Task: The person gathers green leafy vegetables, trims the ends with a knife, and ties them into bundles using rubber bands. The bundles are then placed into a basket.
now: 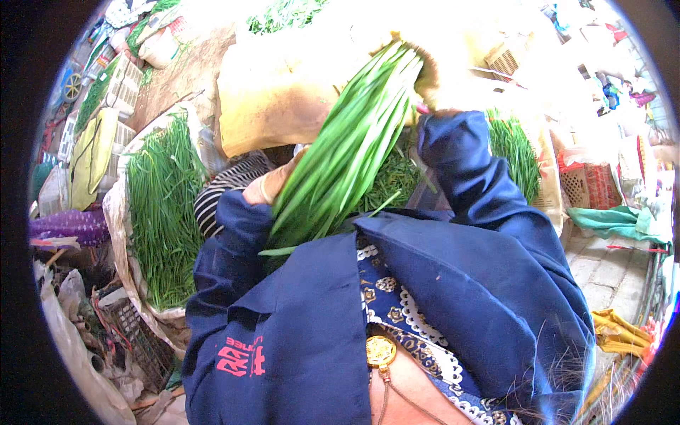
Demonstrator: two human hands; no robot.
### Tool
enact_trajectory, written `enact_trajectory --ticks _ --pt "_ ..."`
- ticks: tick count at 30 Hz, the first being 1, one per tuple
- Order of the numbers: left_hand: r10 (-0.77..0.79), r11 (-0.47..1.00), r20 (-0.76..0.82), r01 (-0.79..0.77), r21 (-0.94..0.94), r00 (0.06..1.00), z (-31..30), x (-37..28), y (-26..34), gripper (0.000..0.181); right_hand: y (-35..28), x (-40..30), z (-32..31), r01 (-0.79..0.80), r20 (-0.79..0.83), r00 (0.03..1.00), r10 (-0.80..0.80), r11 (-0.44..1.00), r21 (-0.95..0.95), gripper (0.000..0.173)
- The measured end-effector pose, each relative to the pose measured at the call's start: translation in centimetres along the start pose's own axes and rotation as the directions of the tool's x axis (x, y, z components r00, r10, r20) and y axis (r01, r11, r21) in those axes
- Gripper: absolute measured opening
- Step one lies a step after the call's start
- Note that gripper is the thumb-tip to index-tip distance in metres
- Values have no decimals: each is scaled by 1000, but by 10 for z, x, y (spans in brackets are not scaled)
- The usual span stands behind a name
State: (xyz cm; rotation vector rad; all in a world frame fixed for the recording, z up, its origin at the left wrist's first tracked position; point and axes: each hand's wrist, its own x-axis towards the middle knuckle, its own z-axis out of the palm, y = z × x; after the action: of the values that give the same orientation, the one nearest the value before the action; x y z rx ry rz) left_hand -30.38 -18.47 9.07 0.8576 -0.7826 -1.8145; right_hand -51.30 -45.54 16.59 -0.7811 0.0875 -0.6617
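Observation:
A thick bunch of long flat green leaves, likely Chinese chives point(345, 143), slants across the middle, its pale stem ends up and its leaf tips towards my lap. My left hand point(281, 175) holds the bunch from its left side; the fingers are hidden behind the leaves. Beside the stem ends, on the right, is my right hand point(438, 111), mostly lost in glare and behind its dark blue sleeve. Something pink shows at its fingers, too blurred to name. Beneath the bunch lies a heap of loose greens point(393, 180).
On the left a lined container point(117, 212) holds long greens point(164, 212); a pale crate point(550, 175) with more greens point(512, 154) stands right. A yellowish board or sheet point(276, 101) lies ahead. Farther right are a red-patterned box point(603, 186) and a green cloth point(616, 220).

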Motion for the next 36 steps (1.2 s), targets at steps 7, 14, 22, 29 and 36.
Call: enact_trajectory --ticks 7,14,22,29,36 --pt "-254 908 -476 377 181 842 -39 -38 -5 54 -102 28 31 289 -95 903 -420 756 -588 26" --pt "-73 959 -3 70 275 997 7 -46 56 92 -64 35 86 327 -138 780 -610 587 -741 15" --pt "241 913 12 -223 -341 970 40 37 67 113 52 -11 129 714 683 672 -285 6 -700 22" --pt "101 841 -445 -316 -440 890 -51 95 -19 76 151 -30 31 574 553 817 -164 311 -757 28" --pt "-102 756 -548 -293 -585 831 -75 123 -133 38 128 -75 -79 -564 102 701 705 637 -526 33"
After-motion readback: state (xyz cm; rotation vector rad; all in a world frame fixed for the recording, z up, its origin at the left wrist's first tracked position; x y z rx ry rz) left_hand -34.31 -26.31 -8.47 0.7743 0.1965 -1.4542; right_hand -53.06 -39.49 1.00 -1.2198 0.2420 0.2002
